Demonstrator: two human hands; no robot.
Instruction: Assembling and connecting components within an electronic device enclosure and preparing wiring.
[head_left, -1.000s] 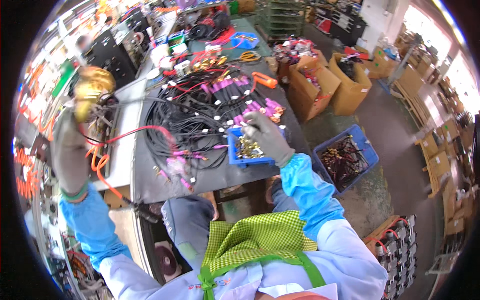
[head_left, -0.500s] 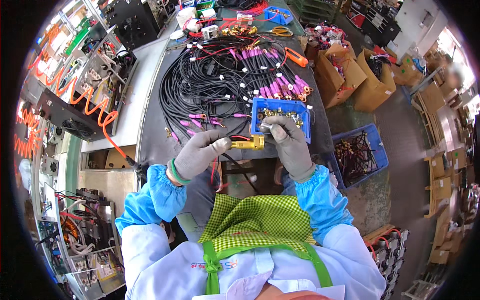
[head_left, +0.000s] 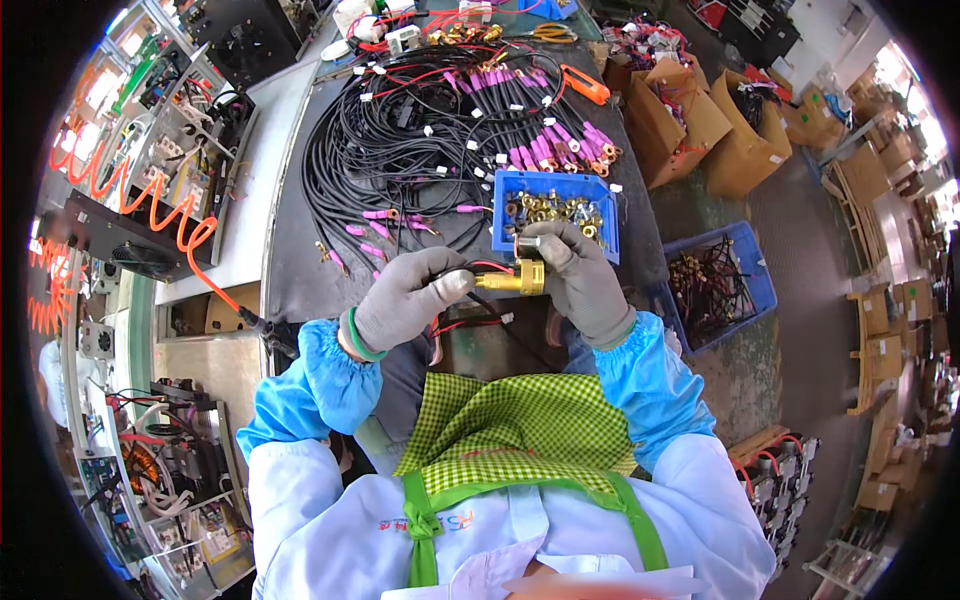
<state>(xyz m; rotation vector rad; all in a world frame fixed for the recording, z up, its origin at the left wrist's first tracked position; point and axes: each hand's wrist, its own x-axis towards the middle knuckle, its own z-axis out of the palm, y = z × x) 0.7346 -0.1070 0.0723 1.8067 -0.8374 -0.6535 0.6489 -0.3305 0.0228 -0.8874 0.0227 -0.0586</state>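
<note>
The brass fitting [head_left: 517,279] is placed between 2 hands: its narrow end is gripped by the left hand [head_left: 408,302]; beside its wide end, a silvery piece [head_left: 527,243] is pinched by the right hand [head_left: 585,287].

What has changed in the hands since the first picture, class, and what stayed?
The left hand moved rightward and holds the brass fitting beside the right hand, which drew back from above the blue bin toward the checked apron. The bin and black cables stayed on the bench.

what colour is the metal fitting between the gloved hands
Shiny gold, brass-like; the metal fitting shows best in the head view.
</note>
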